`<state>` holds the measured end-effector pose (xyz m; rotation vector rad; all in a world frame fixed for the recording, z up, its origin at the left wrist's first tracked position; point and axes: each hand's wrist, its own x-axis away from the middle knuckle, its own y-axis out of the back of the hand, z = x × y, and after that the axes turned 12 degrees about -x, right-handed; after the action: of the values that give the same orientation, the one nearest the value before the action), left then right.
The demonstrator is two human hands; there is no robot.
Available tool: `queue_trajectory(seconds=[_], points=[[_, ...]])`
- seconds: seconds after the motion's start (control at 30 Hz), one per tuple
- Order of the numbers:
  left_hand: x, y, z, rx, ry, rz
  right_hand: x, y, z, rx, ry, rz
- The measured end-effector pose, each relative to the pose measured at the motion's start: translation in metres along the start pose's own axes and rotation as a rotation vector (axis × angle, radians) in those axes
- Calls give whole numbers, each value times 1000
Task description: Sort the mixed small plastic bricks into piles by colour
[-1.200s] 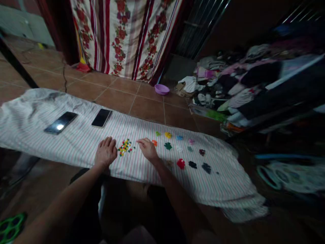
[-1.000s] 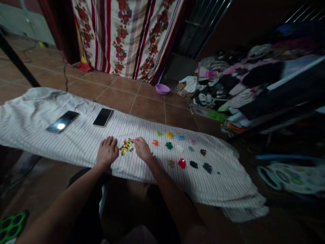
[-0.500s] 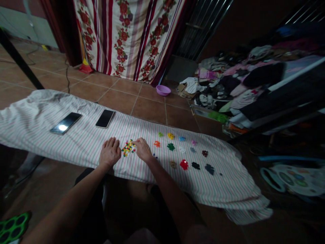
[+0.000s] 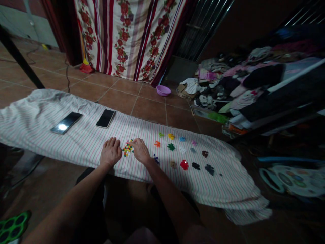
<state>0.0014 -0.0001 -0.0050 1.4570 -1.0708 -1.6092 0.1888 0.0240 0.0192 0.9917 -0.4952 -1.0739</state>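
On a striped cloth (image 4: 106,142) lies a pile of small mixed-colour pieces (image 4: 127,150), in yellow, green, red, orange and white. My left hand (image 4: 111,152) rests flat just left of this pile, with nothing in it. From the right, my right hand (image 4: 140,150) reaches over the pile's edge, fingertips down on the pieces and drawn together. Whether a piece is between them is too small to see. Sorted by colour, several little heaps spread to the right, among them dark blue pieces (image 4: 155,158), green pieces (image 4: 171,147), red pieces (image 4: 184,165) and black pieces (image 4: 195,165).
Two phones, a glossy one (image 4: 66,122) and a darker one (image 4: 105,118), lie on the cloth at left. A purple basin (image 4: 163,90) stands on the tiled floor beyond. Heaped clothes (image 4: 238,78) fill the right side, and a patterned curtain (image 4: 127,37) hangs behind.
My right hand has shifted slightly left over the mixed pile, and its fingers have drawn in. More of the dark blue heap shows now. My left hand stays put.
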Motion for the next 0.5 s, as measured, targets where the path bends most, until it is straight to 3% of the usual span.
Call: queue_trajectory(seconds=[0.33, 0.5], points=[[0, 3, -1, 8, 3, 6, -1, 6, 3, 35, -58, 27], [0, 2, 0, 61, 15, 3, 5, 2, 7, 4, -21, -1]])
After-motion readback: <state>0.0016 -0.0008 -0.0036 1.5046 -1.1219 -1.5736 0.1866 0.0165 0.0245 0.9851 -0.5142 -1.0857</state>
